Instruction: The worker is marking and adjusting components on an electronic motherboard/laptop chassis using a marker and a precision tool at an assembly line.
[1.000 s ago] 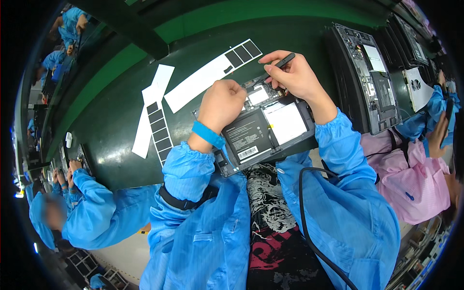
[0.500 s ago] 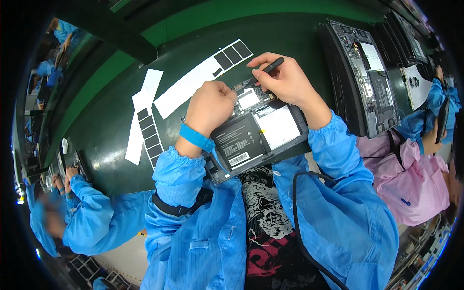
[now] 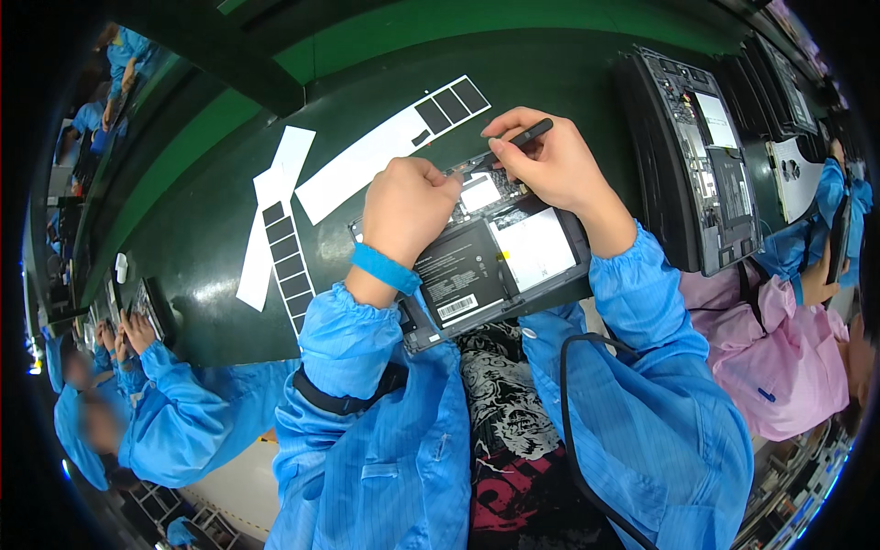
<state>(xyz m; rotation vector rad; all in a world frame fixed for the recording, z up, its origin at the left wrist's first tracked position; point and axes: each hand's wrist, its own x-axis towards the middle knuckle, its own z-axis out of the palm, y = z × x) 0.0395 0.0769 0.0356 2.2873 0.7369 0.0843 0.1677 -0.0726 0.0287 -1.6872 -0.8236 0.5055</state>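
An opened laptop base (image 3: 541, 291) lies in front of me with its inside up. It shows a black battery (image 3: 449, 266), a white panel (image 3: 534, 252) and a circuit board along the far edge. My right hand (image 3: 550, 165) pinches black tweezers (image 3: 532, 133), which slant down to the board's far edge. Closed over the far left part of the board, my left hand (image 3: 408, 202) has its thumb and fingertips pressed together near the tweezers' tips. What those fingertips hold, if anything, is too small to make out. A blue band (image 3: 385, 269) circles my left wrist.
White backing sheets with black pads (image 3: 353, 165) (image 3: 286, 247) lie on the dark green table (image 3: 192, 266). Stacked opened laptop bases (image 3: 710, 156) stand at right. A co-worker in blue (image 3: 192, 431) sits left; another in pink (image 3: 779, 367) is right. A black cable (image 3: 568, 412) hangs over my right side.
My view has shifted slightly. Both hands stay at the board's far edge, with the tweezers still in my right hand. The co-worker's hand at left has spread.
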